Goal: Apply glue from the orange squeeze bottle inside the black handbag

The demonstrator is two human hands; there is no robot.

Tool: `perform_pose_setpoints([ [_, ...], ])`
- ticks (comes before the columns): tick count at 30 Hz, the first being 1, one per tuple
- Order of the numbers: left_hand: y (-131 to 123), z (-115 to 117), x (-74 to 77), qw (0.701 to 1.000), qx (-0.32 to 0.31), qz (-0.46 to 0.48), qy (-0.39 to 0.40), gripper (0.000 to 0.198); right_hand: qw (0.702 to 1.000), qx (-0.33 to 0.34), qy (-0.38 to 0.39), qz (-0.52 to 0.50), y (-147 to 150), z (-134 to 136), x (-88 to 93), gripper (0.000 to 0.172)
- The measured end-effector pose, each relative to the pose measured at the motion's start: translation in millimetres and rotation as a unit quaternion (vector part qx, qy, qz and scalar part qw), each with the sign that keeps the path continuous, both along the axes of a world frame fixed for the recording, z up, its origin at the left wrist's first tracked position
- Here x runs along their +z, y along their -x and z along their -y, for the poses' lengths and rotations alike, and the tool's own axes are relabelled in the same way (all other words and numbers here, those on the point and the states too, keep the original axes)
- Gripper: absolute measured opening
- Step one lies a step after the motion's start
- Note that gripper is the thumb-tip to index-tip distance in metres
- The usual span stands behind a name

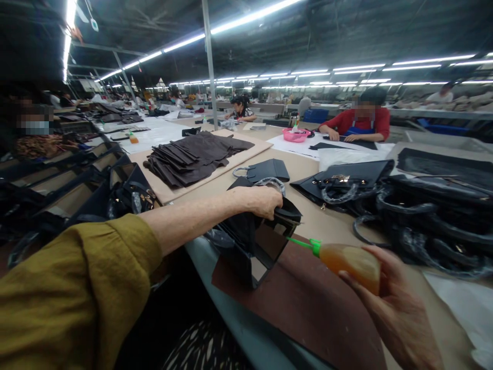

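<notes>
Beneath rows of bright tube lights, from where I stand, a wide tan table [333,226] takes up most of the view. On its right side sits a heap of dark handbags [427,221], and farther back lies a pile of dark cut pieces [196,154]; a co-worker in red [370,123] bends over the far side. Along the near edge, a reddish-brown sheet [316,308] lies flat under the work. At the left end of that sheet is the open dark bag [242,239], tilted, its mouth turned to the right, with the long rim running from the near edge up and away. The left hand [265,201], arm stretched from a mustard sleeve [88,277], is clamped over the upper part of the bag, fingers curled tight, their tips hidden from me. Lower and to the right, the right hand [396,298] has its fingers wrapped round the base of an amber bottle [348,263]. The bottle lies nearly level, its long axis pointing left and slightly up, straight at that rim. Its thin green nozzle [302,242] ends just beside the rim, well below the left knuckles; whether it touches, I cannot tell.
</notes>
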State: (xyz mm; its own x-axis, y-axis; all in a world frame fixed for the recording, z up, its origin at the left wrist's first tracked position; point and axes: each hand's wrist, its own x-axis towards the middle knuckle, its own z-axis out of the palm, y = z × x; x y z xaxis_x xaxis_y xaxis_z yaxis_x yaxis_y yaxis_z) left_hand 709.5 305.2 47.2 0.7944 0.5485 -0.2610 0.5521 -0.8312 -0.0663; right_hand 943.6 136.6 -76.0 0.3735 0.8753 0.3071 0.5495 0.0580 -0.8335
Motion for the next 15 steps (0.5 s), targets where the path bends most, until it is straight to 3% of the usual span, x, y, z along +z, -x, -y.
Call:
perform_pose_setpoints([
  [9, 0.6, 2.6, 0.6, 1.0, -0.009, 0.0, -0.004, 0.024, 0.999, -0.02, 0.03, 0.005, 4.0, 4.5, -5.3, 0.078],
  [15, 2.0, 4.9, 1.4, 1.0, 0.004, 0.002, 0.003, 0.024, 0.999, -0.005, 0.02, 0.026, 8.7, 5.0, -16.1, 0.074],
])
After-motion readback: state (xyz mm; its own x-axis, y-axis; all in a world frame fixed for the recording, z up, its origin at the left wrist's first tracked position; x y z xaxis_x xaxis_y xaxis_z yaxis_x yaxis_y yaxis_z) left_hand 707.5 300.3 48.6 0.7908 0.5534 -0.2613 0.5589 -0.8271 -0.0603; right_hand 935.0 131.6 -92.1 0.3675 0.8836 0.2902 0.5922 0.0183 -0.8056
